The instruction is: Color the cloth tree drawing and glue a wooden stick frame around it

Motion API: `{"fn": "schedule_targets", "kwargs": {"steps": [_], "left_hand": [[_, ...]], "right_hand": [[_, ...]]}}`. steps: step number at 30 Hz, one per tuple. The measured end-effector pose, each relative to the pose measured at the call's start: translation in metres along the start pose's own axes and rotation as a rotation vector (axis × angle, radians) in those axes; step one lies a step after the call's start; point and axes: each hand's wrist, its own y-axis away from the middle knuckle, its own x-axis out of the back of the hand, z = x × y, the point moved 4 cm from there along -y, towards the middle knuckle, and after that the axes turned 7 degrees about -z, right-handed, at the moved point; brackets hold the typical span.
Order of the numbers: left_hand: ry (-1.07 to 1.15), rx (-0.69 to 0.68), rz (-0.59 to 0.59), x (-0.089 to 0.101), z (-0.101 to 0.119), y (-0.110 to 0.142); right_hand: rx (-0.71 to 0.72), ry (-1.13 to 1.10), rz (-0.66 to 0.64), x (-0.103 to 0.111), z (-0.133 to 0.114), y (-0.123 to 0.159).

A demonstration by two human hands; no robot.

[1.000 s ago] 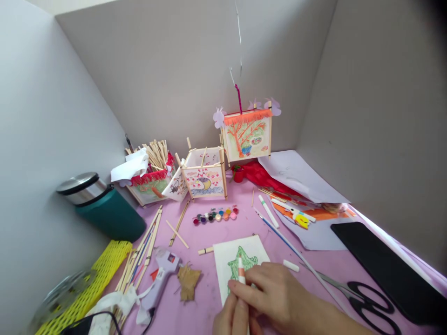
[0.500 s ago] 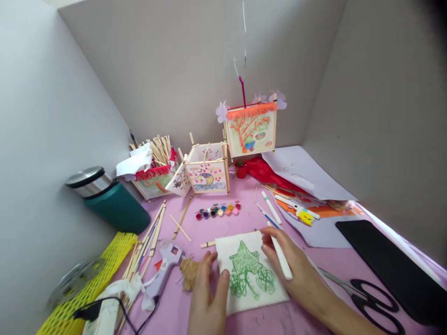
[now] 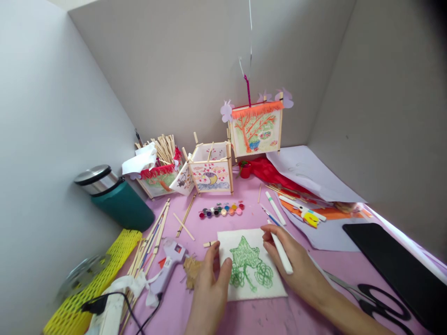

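A white square sheet (image 3: 256, 291) bearing a green star-shaped drawing with looping scribbles lies on the pink tabletop in front of me. My left hand (image 3: 213, 284) rests at its left edge, thumb and fingers apart, with nothing gripped. At the sheet's upper right corner is my right hand (image 3: 291, 258), its fingers around a white marker (image 3: 282, 253) that slants across the hand. Whether the right fingertips also touch the paper's edge is hard to tell. Just above the sheet sits a row of small paint pots (image 3: 221, 211) in several colours.
To the left are a glue gun (image 3: 169, 265), a crumpled brown piece (image 3: 192, 272), wooden sticks (image 3: 153, 237) and a teal bottle (image 3: 122, 204). Stick-framed lanterns (image 3: 211, 177) stand behind, one hanging (image 3: 257, 130). Scissors (image 3: 363, 298) and a black phone-like slab (image 3: 394, 270) lie right.
The sheet has turned slightly, so its lower edge lies more level. Both hands stay beside it, the marker still in the right one. The whole view has shifted a little.
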Motion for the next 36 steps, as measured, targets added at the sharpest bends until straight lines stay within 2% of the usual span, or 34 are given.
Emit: {"fn": "schedule_targets", "kwargs": {"steps": [3, 6, 8, 11, 14, 17, 20, 27, 36], "left_hand": [[-0.208, -0.007, 0.049, 0.006, 0.004, 0.000], [-0.475, -0.085, 0.159, 0.012, 0.023, 0.000], [-0.583, -0.129, 0.147, 0.011, 0.036, -0.004], [-0.760, -0.108, 0.130, 0.006, 0.045, -0.013], [-0.890, -0.035, 0.146, 0.002, 0.039, -0.020], [-0.905, 0.009, 0.120, 0.000, 0.027, -0.022], [-0.889, 0.029, 0.075, 0.000, 0.021, -0.023], [-0.920, 0.005, 0.098, -0.002, 0.017, -0.024], [-0.982, -0.013, 0.159, -0.004, 0.019, -0.021]], "right_hand": [[-0.005, -0.020, -0.015, 0.004, 0.001, 0.000], [-0.036, -0.127, 0.038, 0.011, -0.006, -0.007], [-0.075, -0.229, 0.040, 0.010, -0.014, -0.016], [-0.097, -0.407, -0.007, -0.004, -0.023, -0.032], [-0.114, -0.548, -0.051, -0.026, -0.019, -0.044], [-0.160, -0.606, -0.033, -0.042, -0.005, -0.047], [-0.168, -0.549, -0.017, -0.049, 0.007, -0.045], [-0.159, -0.487, -0.004, -0.047, 0.015, -0.050], [-0.173, -0.600, 0.027, -0.045, 0.014, -0.048]]}}
